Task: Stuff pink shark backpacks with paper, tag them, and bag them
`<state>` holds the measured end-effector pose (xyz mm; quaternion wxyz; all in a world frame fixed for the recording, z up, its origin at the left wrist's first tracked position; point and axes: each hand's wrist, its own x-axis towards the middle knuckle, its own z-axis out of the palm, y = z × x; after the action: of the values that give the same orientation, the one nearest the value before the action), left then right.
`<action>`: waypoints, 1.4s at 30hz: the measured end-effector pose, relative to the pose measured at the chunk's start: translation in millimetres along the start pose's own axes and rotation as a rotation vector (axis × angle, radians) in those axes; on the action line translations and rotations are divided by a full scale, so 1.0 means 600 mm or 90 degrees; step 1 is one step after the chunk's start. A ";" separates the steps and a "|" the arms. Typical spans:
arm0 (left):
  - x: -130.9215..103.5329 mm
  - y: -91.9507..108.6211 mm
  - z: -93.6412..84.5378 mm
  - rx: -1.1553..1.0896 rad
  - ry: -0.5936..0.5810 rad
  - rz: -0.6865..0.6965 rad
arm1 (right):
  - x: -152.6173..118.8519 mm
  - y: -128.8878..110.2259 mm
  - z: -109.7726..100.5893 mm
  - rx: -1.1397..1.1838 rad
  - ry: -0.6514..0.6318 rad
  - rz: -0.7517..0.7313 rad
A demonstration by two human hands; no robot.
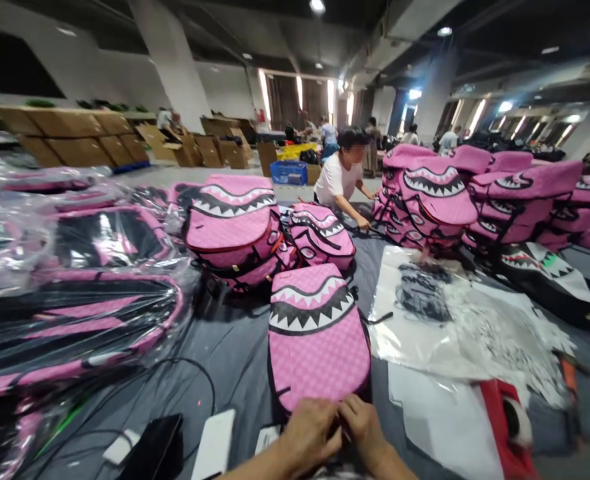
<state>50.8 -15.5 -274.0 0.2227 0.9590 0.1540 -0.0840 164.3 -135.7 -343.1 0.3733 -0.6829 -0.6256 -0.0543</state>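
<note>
A pink checked backpack [319, 340] with a printed band of black and white shark teeth lies flat in front of me. At its near end are both my hands, close together with fingers bent. My left hand [309, 430] is closed, its fingertips against the backpack's near edge. My right hand [362, 423] is closed in a pinch beside it. Whatever lies between the fingers is hidden. Just beyond stand a smaller pink bag [322, 233] and a fuller pink backpack [232, 227] with the same print.
Plastic-wrapped pink bags [89, 320] fill the left. Stacked pink backpacks [435, 193] stand at the right, where a person in a white shirt [335, 180] reaches toward them. A plastic sheet with white tags [489, 333], a red tape dispenser [505, 427] and a white power bank-like block [215, 443] lie nearby.
</note>
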 end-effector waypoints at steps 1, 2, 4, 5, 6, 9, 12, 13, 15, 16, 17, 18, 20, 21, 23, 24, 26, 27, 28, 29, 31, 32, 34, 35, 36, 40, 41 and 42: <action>-0.002 -0.006 -0.006 0.061 0.020 0.021 | 0.001 -0.011 -0.008 0.009 0.020 0.017; -0.003 -0.015 -0.009 0.124 0.025 0.042 | -0.001 -0.019 -0.017 0.019 0.042 0.030; -0.004 -0.033 -0.004 0.220 -0.006 0.077 | -0.011 -0.021 -0.042 0.061 0.078 0.073; -0.006 -0.041 0.005 0.249 -0.029 0.092 | -0.017 -0.015 -0.058 0.083 0.096 0.108; -0.009 -0.048 0.017 0.270 -0.046 0.106 | -0.019 -0.005 -0.075 0.095 0.117 0.152; -0.027 -0.058 0.057 0.293 -0.059 0.111 | 0.015 0.052 -0.121 0.085 0.161 0.285; -0.047 -0.054 0.069 0.283 -0.074 0.117 | 0.113 0.126 -0.130 0.082 0.133 0.343; -0.052 -0.051 0.064 0.282 -0.075 0.121 | 0.149 0.152 -0.122 0.087 0.114 0.363; -0.056 -0.044 0.048 0.284 -0.056 0.122 | 0.201 0.200 -0.098 0.095 0.069 0.409; -0.056 -0.041 0.042 0.283 -0.030 0.120 | 0.212 0.220 -0.086 0.096 0.046 0.435; -0.057 -0.038 0.038 0.276 0.008 0.120 | 0.210 0.233 -0.077 0.091 0.030 0.463; -0.060 -0.036 0.038 0.258 0.049 0.127 | 0.195 0.238 -0.072 0.084 0.018 0.486; -0.066 -0.030 0.049 0.184 0.096 0.159 | 0.133 0.222 -0.070 0.064 0.008 0.515; -0.069 -0.026 0.058 0.125 0.075 0.160 | 0.092 0.202 -0.071 0.055 0.004 0.517; -0.066 -0.014 0.079 -0.003 -0.041 0.115 | 0.006 0.147 -0.067 0.045 -0.008 0.498; -0.058 -0.005 0.088 -0.053 -0.106 0.078 | -0.033 0.117 -0.060 0.046 -0.018 0.480; -0.033 0.018 0.100 -0.116 -0.185 0.019 | -0.090 0.068 -0.036 0.039 -0.022 0.448; -0.017 0.032 0.101 -0.136 -0.193 0.009 | -0.106 0.051 -0.021 0.028 -0.011 0.436; -0.001 0.047 0.100 -0.152 -0.188 0.005 | -0.115 0.042 -0.008 0.013 0.007 0.426; 0.014 0.062 0.095 -0.173 -0.182 -0.003 | -0.117 0.039 0.003 -0.002 0.028 0.418; 0.037 0.089 0.075 -0.219 -0.165 -0.022 | -0.106 0.047 0.010 -0.028 0.069 0.396; 0.044 0.100 0.058 -0.245 -0.160 -0.029 | -0.094 0.054 0.003 -0.035 0.084 0.382; 0.051 0.119 0.009 -0.296 -0.158 -0.027 | -0.060 0.064 -0.029 -0.048 0.111 0.352; 0.052 0.127 -0.025 -0.333 -0.157 -0.020 | -0.038 0.064 -0.054 -0.060 0.121 0.333; 0.050 0.135 -0.064 -0.389 -0.160 -0.015 | -0.011 0.060 -0.083 -0.076 0.129 0.311; 0.019 0.164 -0.258 -0.743 -0.215 -0.002 | 0.130 0.003 -0.224 -0.113 0.142 0.182; 0.006 0.169 -0.304 -0.787 -0.215 0.006 | 0.167 -0.015 -0.258 -0.098 0.141 0.146; -0.007 0.173 -0.345 -0.813 -0.208 0.011 | 0.202 -0.032 -0.291 -0.074 0.127 0.107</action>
<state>100.7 -11.3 -48.0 0.7690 0.6143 0.1303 -0.1192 241.4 -139.2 -144.3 0.3964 -0.7445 -0.5219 -0.1268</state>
